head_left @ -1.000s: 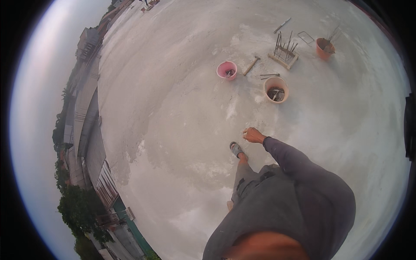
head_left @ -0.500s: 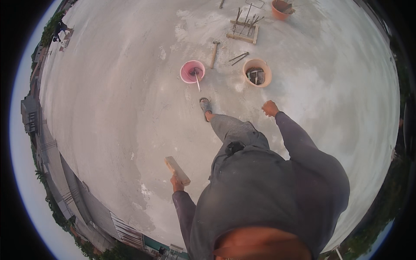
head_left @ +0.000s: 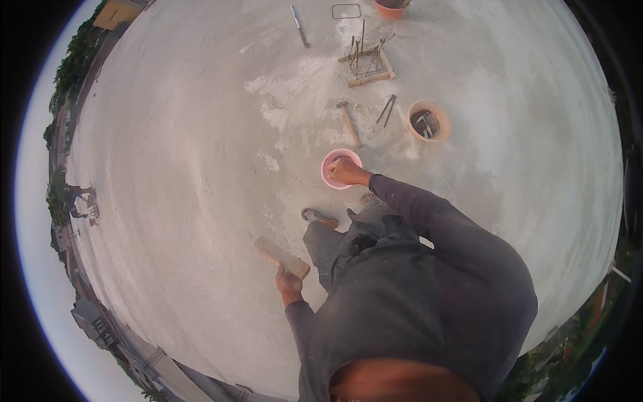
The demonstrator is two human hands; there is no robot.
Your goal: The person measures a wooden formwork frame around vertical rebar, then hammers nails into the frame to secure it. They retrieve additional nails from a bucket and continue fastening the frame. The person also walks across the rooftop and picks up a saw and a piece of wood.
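My left hand (head_left: 290, 284) is closed round a flat, rectangular wooden block (head_left: 282, 256), greyish on its broad face and tan along the edge. It is held above the concrete, beside my left leg. My right hand (head_left: 343, 170) reaches over the pink bucket (head_left: 325, 175), fingers curled at its mouth. The hand covers most of the bucket's inside, and what the fingers hold is hidden. Just beyond the bucket lies a hammer (head_left: 351, 127) with a wooden handle. Metal pincers (head_left: 386, 110) lie to the right of the hammer.
A peach bucket (head_left: 439, 127) with tools inside stands at the right. Farther off are a wooden frame (head_left: 372, 80) with upright metal rods, a metal tool (head_left: 299, 27), a wire loop (head_left: 346, 11) and an orange bucket (head_left: 391, 10). Another person (head_left: 76, 201) works at the far left.
My right hand has moved left and into the mouth of the pink bucket, where a thin pale stick stood out before. The view has shifted; my left hand still holds the wooden block.
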